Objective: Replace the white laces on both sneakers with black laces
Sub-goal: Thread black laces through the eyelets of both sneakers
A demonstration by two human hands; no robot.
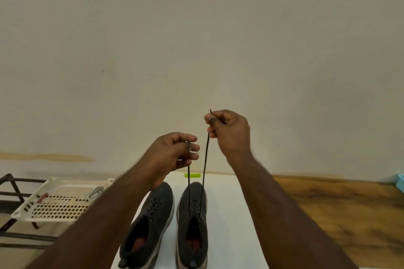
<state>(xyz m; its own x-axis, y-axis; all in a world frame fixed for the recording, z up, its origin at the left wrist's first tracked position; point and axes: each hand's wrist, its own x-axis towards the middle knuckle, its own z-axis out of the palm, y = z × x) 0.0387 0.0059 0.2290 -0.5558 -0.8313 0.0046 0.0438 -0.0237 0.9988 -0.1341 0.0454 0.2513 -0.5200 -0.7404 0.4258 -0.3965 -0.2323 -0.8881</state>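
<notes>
Both hands raised above the right dark grey knit sneaker [192, 220], each pinching one end of its thin black lace [205, 159]. Right hand [229, 131] higher, lace tip poking past the fingers; left hand [175, 150] lower. Both strands run up taut from the top eyelets. Left dark grey sneaker [148, 223] just beside, black-laced, on white mat [229, 214] over wooden table [338, 209]. Cream perforated plastic basket [59, 203] at left.

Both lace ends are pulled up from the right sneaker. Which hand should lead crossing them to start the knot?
Probably right. The right hand pinches its thin black lace end higher, with more free length above the right dark grey knit sneaker. The left hand holds lower and closer, better as anchor.
</notes>
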